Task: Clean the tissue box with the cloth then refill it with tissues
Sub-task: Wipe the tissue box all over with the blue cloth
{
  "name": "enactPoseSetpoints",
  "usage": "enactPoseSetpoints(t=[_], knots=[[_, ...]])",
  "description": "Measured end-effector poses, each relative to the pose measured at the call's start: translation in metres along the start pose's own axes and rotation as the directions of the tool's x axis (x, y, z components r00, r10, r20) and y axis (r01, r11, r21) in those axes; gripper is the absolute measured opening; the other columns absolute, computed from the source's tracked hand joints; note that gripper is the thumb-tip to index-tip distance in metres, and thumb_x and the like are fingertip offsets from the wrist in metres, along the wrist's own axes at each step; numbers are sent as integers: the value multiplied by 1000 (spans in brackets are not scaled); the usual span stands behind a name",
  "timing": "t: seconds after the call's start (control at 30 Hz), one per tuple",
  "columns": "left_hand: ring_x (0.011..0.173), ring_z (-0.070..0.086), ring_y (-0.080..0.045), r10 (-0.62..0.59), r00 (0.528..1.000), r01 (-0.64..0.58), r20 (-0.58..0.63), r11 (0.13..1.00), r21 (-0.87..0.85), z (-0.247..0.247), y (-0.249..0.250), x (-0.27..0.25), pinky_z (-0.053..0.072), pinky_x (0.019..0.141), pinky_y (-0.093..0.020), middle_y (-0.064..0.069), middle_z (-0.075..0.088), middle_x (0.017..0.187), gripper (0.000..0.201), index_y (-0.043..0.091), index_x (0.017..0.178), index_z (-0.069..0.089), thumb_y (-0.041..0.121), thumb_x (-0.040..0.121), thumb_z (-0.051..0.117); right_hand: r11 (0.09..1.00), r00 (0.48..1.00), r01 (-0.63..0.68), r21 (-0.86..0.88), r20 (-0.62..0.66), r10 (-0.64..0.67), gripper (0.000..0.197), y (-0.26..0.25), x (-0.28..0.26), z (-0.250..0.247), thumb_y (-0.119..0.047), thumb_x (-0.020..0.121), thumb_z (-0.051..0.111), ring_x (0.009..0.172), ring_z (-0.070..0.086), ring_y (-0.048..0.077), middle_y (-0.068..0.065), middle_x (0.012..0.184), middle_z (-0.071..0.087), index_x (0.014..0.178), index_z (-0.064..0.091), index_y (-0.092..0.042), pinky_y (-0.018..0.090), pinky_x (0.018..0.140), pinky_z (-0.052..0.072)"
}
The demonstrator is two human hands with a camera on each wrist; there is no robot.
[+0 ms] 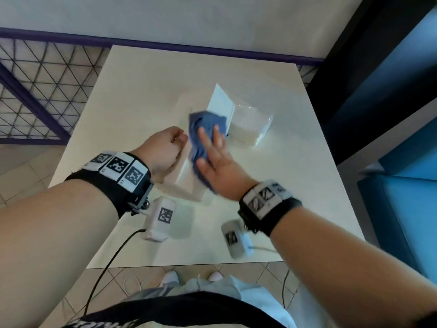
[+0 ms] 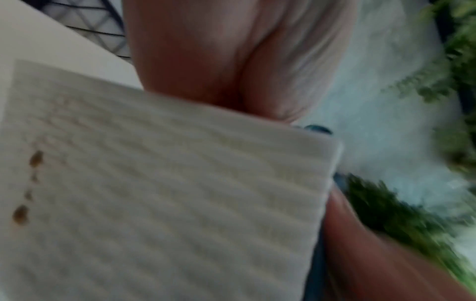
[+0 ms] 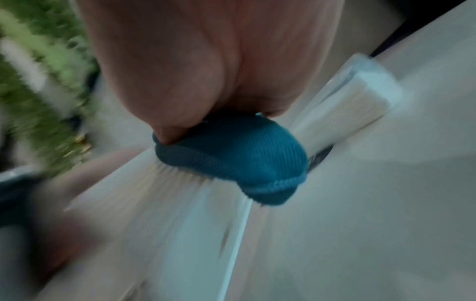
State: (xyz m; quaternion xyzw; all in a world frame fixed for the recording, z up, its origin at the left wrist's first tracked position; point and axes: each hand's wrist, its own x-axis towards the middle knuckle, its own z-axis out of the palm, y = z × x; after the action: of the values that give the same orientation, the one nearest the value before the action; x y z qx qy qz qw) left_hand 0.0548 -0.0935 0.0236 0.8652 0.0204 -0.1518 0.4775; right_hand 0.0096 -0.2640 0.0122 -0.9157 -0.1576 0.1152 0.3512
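A white ribbed tissue box (image 1: 186,181) stands on the white table (image 1: 283,197). My left hand (image 1: 163,152) grips it from the left with curled fingers. In the left wrist view the tissue box (image 2: 167,193) shows brown spots (image 2: 20,214) on its ribbed face. My right hand (image 1: 212,157) presses a blue cloth (image 1: 203,129) flat against the box's right side, fingers straight and spread. In the right wrist view the blue cloth (image 3: 231,158) lies bunched under my palm. A clear-wrapped pack of tissues (image 1: 250,126) lies just behind, beside an upright white panel (image 1: 221,102).
A blue bench (image 1: 406,185) runs along the table's right side. A metal lattice railing (image 1: 35,91) stands at the left. Cables hang from both wrist units over the table's near edge. Green plants show blurred in both wrist views.
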Motion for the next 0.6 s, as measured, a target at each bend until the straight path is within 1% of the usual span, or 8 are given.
enactPoseSetpoints(t=[0.13, 0.23, 0.3, 0.4, 0.47, 0.5, 0.57, 0.6], knots=[[63, 47, -22, 20, 996, -18, 82, 999, -28, 8, -2, -11, 39, 59, -30, -8, 54, 72, 22, 22, 87, 55, 32, 100, 41, 983, 969, -183, 5, -170, 181, 59, 29, 56, -49, -34, 104, 29, 150, -8, 27, 7, 162, -12, 154, -1, -27, 43, 122, 2], [64, 47, -21, 17, 996, -10, 86, 997, -75, 9, -4, -14, 39, 59, -30, -5, 55, 74, 22, 24, 87, 56, 32, 100, 41, 981, 958, -193, -6, -219, 187, 58, 25, 62, -55, -30, 104, 29, 150, -2, 30, 11, 163, -2, 154, 2, -23, 45, 122, 7], [72, 53, -23, 13, 1000, -11, 19, 998, -55, 6, -2, -12, 42, 69, -32, -3, 60, 81, 22, 22, 93, 59, 34, 100, 41, 991, 980, -132, 3, -151, 131, 59, 8, 45, -37, -32, 104, 32, 150, -6, 31, 12, 162, -6, 154, 2, -26, 46, 122, 4], [87, 59, -26, -11, 994, 6, -110, 999, -41, -5, 0, -8, 45, 77, -33, -5, 65, 93, 23, 18, 98, 62, 30, 99, 43, 999, 1000, 25, -29, 12, -24, 61, -17, 2, 7, -30, 103, 37, 148, -14, 30, 16, 161, -13, 154, 2, -24, 37, 118, -5], [84, 61, -28, -58, 994, 41, -93, 984, -175, -11, -1, -8, 51, 72, -38, -11, 68, 89, 17, 19, 89, 65, 23, 96, 50, 993, 991, 115, -39, 68, -112, 62, -23, -21, 27, -29, 103, 39, 148, -15, 28, 13, 161, -13, 153, 4, -25, 38, 118, -5], [86, 63, -30, -73, 995, 56, -70, 973, -223, -12, -2, -9, 53, 77, -44, -15, 69, 93, 13, 18, 88, 65, 19, 94, 53, 990, 987, 140, -36, 84, -136, 61, -22, -26, 30, -30, 102, 39, 148, -14, 27, 11, 162, -12, 153, 6, -28, 41, 118, -3], [91, 63, -29, -70, 996, 55, -60, 973, -225, -11, -3, -13, 52, 90, -50, -18, 69, 103, 14, 14, 97, 66, 17, 92, 54, 988, 987, 144, -53, 73, -140, 60, -14, -19, 20, -32, 102, 39, 149, -10, 26, 8, 162, -9, 153, 8, -30, 45, 118, 0], [88, 63, -27, -50, 996, 36, -70, 982, -187, -8, -3, -14, 53, 88, -48, -14, 70, 102, 17, 16, 102, 65, 20, 93, 51, 991, 993, 114, -63, 43, -112, 59, -10, -9, 10, -33, 102, 39, 149, -9, 26, 7, 162, -8, 153, 8, -32, 48, 119, 0]])
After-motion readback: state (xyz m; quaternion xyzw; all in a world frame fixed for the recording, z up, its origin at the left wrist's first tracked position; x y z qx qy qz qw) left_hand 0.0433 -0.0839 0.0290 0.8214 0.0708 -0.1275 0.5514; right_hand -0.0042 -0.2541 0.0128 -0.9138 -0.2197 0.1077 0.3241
